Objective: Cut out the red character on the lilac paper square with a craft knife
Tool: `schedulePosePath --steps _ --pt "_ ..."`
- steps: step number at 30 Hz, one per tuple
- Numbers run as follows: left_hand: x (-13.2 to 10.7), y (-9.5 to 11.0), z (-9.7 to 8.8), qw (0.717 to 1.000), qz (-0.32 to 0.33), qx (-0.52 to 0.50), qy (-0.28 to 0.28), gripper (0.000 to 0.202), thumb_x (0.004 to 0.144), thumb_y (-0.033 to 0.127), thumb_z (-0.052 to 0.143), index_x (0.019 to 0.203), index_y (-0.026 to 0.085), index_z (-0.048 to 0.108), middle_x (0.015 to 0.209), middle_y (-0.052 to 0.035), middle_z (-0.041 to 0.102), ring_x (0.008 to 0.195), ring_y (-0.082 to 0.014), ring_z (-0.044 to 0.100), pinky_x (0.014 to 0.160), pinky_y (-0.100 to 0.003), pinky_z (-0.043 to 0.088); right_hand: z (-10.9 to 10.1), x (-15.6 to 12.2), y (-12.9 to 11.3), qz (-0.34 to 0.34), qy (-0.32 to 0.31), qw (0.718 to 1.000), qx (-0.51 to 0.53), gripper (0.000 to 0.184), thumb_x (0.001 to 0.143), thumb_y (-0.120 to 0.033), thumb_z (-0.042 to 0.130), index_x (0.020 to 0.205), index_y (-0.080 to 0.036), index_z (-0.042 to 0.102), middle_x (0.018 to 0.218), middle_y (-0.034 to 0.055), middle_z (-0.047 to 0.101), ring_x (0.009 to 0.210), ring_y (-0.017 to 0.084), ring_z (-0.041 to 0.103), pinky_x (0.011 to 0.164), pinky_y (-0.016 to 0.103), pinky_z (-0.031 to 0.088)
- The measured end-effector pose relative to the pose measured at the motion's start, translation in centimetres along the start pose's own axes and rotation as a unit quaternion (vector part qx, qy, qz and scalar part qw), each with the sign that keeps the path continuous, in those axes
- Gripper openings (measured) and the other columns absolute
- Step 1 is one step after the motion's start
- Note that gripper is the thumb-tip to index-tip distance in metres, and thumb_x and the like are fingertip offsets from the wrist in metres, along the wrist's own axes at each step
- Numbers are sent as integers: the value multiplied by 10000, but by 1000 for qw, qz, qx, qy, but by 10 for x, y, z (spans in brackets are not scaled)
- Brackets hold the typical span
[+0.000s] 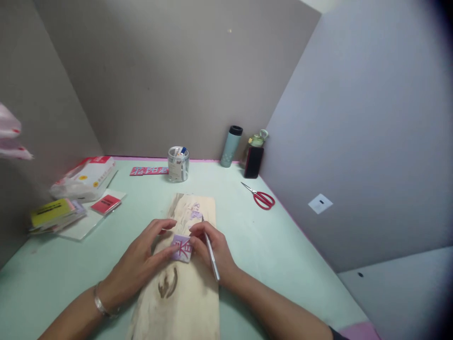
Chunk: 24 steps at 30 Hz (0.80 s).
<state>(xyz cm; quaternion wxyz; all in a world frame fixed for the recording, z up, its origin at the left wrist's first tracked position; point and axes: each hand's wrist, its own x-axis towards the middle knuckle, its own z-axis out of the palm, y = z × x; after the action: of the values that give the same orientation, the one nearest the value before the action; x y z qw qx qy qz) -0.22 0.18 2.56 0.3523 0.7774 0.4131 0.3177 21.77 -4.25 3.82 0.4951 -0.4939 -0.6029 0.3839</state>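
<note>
A small purple square block [181,253] with a red character cut or drawn on it lies on a wooden board [198,307]. The thumb of my left hand [141,252] presses on the block's left side, while its fingers arch over the board's left edge. My right hand [215,248] has thumb and fingertip at the block's upper right corner. A slim silver craft knife [212,257] is tucked in that same hand, its thin tip pointing away from me. Purple shavings [196,211] are scattered on the board beyond the hands.
Far back stand a glass jar [178,165], a teal tumbler [231,146], a green bottle [257,138] and a phone [254,162]. Red-handled scissors [262,198] lie at right. Leftward are a red strip [148,170], a plastic-wrapped box [88,177], packets [53,213] and a red block [106,204].
</note>
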Motion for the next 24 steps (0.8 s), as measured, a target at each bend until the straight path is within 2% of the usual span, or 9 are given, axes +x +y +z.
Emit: schedulePosePath --steps 3,9,12,15,18,20,21,24 --pt "-7 -5 4 999 27 -19 -13 534 882 505 731 1375 421 541 1390 -33 614 1293 -293 634 1085 -418 565 0 1 -1 23 4 999 28 132 891 -292 660 980 -200 626 819 3 647 733 150 580 694 271 503" --pt "-11 -9 0 999 29 -21 -16 428 950 508 643 1356 430 531 1354 -25 619 1249 -275 656 1046 -395 593 4 -1 1 77 -14 989 127 247 895 -391 723 1007 -199 614 747 -25 613 656 131 580 676 266 509" --pt "-12 -9 1 999 23 -13 -20 488 939 517 658 1392 445 492 1382 -21 594 1267 -280 641 1032 -395 597 4 -1 0 91 -19 986 138 260 905 -403 724 1022 -203 607 748 -23 624 660 133 593 674 266 512" --pt "-15 -9 6 999 19 -1 -28 575 920 504 688 1438 447 444 1425 -30 562 1319 -294 602 1078 -419 567 4 -1 0 96 -22 985 140 259 909 -406 721 1019 -204 605 744 -24 620 656 133 593 665 266 521" --pt "-15 -8 7 999 24 7 -32 563 934 501 667 1446 446 437 1430 -30 559 1317 -292 600 1089 -424 551 4 -1 0 88 -16 988 127 248 892 -387 729 1010 -202 614 795 -13 627 678 128 590 673 260 519" --pt "-12 -10 -6 999 30 26 -10 518 946 529 635 1426 456 457 1415 -18 574 1292 -295 612 1074 -430 551 4 -1 1 82 -12 991 103 223 887 -361 724 1006 -201 623 830 0 638 711 133 597 690 260 518" --pt "-10 -13 -18 998 36 48 16 472 953 550 607 1400 468 479 1396 -5 588 1288 -298 610 1079 -441 541 4 -1 1 78 -12 993 89 202 890 -344 714 1003 -201 627 837 5 642 727 137 601 698 261 519" --pt "-4 -35 -76 973 23 187 130 445 942 606 552 1351 433 528 1391 -19 588 1334 -347 551 1149 -519 444 3 -1 0 64 -13 996 53 135 901 -297 672 987 -202 632 834 10 655 750 146 615 703 262 525"
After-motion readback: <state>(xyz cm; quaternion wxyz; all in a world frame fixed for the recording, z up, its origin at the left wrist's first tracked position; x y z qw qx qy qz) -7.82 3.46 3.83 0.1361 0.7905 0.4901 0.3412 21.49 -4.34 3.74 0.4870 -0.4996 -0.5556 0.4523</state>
